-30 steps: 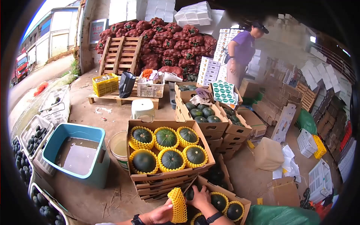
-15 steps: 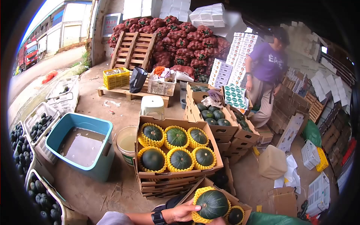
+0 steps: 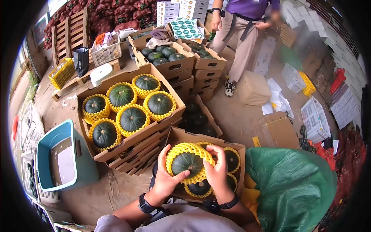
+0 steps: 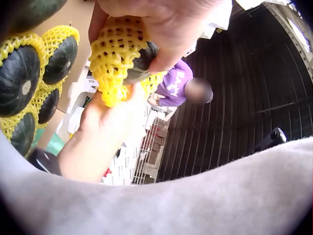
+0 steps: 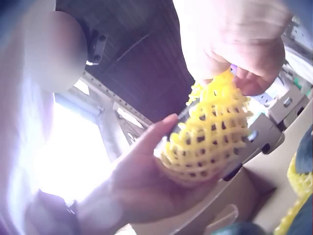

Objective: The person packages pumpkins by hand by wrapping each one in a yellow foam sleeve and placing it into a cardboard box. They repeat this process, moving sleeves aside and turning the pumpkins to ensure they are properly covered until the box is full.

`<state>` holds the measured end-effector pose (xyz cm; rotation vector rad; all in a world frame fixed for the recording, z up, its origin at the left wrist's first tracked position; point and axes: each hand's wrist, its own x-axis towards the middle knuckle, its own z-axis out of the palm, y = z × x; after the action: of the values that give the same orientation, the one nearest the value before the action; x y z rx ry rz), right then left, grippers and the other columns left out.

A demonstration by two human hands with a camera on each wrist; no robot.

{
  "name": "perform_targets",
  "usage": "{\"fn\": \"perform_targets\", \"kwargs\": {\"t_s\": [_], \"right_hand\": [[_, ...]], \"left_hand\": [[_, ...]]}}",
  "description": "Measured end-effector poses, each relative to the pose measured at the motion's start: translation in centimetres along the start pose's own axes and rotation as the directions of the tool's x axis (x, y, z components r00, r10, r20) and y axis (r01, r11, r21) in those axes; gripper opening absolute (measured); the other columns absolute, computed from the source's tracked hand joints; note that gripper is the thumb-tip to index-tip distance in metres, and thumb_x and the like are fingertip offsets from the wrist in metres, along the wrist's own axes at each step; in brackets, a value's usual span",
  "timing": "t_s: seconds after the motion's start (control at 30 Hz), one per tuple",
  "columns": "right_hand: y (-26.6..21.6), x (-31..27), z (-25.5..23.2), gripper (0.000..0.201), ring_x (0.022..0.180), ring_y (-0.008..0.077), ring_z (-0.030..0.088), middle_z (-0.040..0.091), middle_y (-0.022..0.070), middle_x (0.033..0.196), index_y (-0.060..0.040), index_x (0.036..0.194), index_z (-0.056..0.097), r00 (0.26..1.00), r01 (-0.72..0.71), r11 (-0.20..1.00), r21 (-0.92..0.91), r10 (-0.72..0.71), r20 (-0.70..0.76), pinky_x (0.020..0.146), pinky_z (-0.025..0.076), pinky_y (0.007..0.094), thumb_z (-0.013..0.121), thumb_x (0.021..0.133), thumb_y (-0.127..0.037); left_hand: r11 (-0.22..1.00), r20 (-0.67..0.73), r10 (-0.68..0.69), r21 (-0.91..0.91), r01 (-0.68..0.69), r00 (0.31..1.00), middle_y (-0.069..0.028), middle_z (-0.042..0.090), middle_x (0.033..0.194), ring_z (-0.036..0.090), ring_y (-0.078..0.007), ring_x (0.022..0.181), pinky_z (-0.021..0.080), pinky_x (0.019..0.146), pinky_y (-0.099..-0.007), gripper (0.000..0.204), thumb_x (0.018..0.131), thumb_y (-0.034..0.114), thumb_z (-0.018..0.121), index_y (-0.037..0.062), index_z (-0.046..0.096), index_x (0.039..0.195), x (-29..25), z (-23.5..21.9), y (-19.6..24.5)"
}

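Note:
A dark green squash (image 3: 186, 167) sits partly inside a yellow foam net (image 3: 189, 148), held up over an open cardboard carton (image 3: 185, 135). My left hand (image 3: 165, 185) grips it from the left, thumb across the squash's bare face. On the other side my right hand (image 3: 217, 174) pinches the rim of the net, its thumb near the opening. The right wrist view shows the net (image 5: 210, 139) bunched under the right fingers, with the left hand (image 5: 151, 178) cupped around the lower side. Netted squashes (image 3: 199, 187) lie in the carton below.
To the left, a stacked carton (image 3: 110, 154) bears several netted squashes. Farther left stands a blue tub (image 3: 87, 170) of water. A green sack (image 3: 290, 185) bulges at the right. Beyond are cartons of bare squashes (image 3: 169, 52) and a standing person (image 3: 239, 34).
The right hand has lifted the squash from the carton, and the net from the left hand now wraps it. Both hands hold it. The head view has swung right and down; the person stands nearer.

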<state>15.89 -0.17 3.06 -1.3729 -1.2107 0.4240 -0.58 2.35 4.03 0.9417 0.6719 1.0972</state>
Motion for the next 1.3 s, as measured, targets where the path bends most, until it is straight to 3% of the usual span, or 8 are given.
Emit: {"fn": "perform_targets", "kwargs": {"t_s": [0.17,0.27,0.47,0.63,0.77,0.93,1.07,1.3], "right_hand": [[-1.0,-0.6,1.0,0.037,0.117,0.0190,0.050,0.054,0.0107,0.127,-0.0021,0.127,0.052,0.943,-0.299,0.890,0.345,0.221,0.248,0.103,0.035,0.0313,0.056,0.095,-0.020],[0.0,-0.8,1.7,0.041,0.121,0.0178,0.047,0.052,0.0100,0.131,-0.0030,0.130,0.050,0.856,-0.516,0.577,0.632,0.371,0.361,0.105,0.033,0.0307,0.051,0.098,-0.029],[0.7,-2.0,1.9,0.049,0.126,0.0189,0.042,0.045,0.0104,0.137,-0.0053,0.140,0.037,0.904,-0.361,0.789,0.497,0.165,0.395,0.108,0.030,0.0315,0.049,0.099,-0.030],[-0.4,-1.8,2.1,0.050,0.129,0.0185,0.038,0.040,0.0105,0.140,-0.0073,0.142,0.034,0.693,-0.679,0.163,0.716,0.466,0.551,0.108,0.030,0.0330,0.045,0.100,-0.032],[-0.2,-2.8,2.6,0.063,0.132,0.0228,0.035,0.037,0.0146,0.142,-0.0022,0.142,0.029,0.945,-0.291,0.873,0.390,0.198,0.262,0.110,0.025,0.0364,0.055,0.094,-0.034],[-0.4,-2.1,1.4,0.060,0.125,0.0264,0.042,0.041,0.0174,0.137,-0.0014,0.140,0.034,0.907,-0.390,0.693,0.607,0.175,0.383,0.107,0.029,0.0370,0.051,0.094,-0.037],[-0.4,-0.6,0.2,0.075,0.121,0.0459,0.042,0.035,0.0290,0.136,-0.0106,0.144,0.033,0.851,0.220,0.894,-0.390,0.020,0.525,0.102,0.036,0.0480,0.059,0.086,-0.049],[0.6,0.7,0.2,0.094,0.126,0.0318,0.041,0.039,0.0202,0.134,-0.0060,0.141,0.030,0.776,-0.025,0.983,0.184,-0.097,0.623,0.107,0.033,0.0411,0.081,0.067,-0.034]], "left_hand": [[0.916,0.166,0.113,0.365,-0.167,0.980,-0.0121,0.045,0.129,0.047,-0.0198,0.118,0.039,0.102,-0.0341,0.089,0.071,0.009,0.080,0.0051,0.025,0.141,0.0,-1.9,-1.5],[0.998,0.068,-0.046,-0.039,0.049,0.997,-0.0114,0.047,0.127,0.047,-0.0196,0.119,0.038,0.103,-0.0342,0.083,0.072,0.010,0.078,0.0044,0.029,0.139,0.4,-1.4,-1.1],[0.965,0.021,-0.100,-0.242,0.102,0.995,-0.0107,0.047,0.129,0.046,-0.0202,0.120,0.036,0.104,-0.0349,0.079,0.075,0.020,0.077,0.0034,0.032,0.138,0.2,-3.2,-2.5],[0.998,0.076,0.043,0.035,-0.046,0.996,-0.0112,0.045,0.131,0.044,-0.0202,0.122,0.034,0.105,-0.0344,0.085,0.073,0.025,0.079,0.0024,0.030,0.139,0.4,-3.4,-1.7],[0.999,0.064,-0.001,-0.039,0.003,0.998,-0.0118,0.044,0.133,0.043,-0.0211,0.123,0.033,0.106,-0.0345,0.087,0.075,0.032,0.078,0.0019,0.028,0.140,0.5,-3.4,-1.8],[0.754,0.326,-0.222,-0.540,0.373,0.919,-0.0119,0.032,0.148,0.038,-0.0293,0.132,0.029,0.111,-0.0469,0.096,0.080,0.063,0.059,0.0127,0.015,0.150,-0.2,-4.5,-1.3],[0.685,0.329,-0.412,-0.503,0.527,0.850,-0.0132,0.036,0.146,0.040,-0.0311,0.131,0.031,0.110,-0.0483,0.088,0.081,0.063,0.057,0.0138,0.025,0.147,-1.8,-5.9,-2.8],[0.963,0.319,-0.257,0.164,0.214,0.912,-0.0090,0.041,0.136,0.039,-0.0193,0.128,0.036,0.104,-0.0348,0.071,0.095,0.038,0.053,0.0085,0.017,0.148,0.0,-4.9,1.2]]}}
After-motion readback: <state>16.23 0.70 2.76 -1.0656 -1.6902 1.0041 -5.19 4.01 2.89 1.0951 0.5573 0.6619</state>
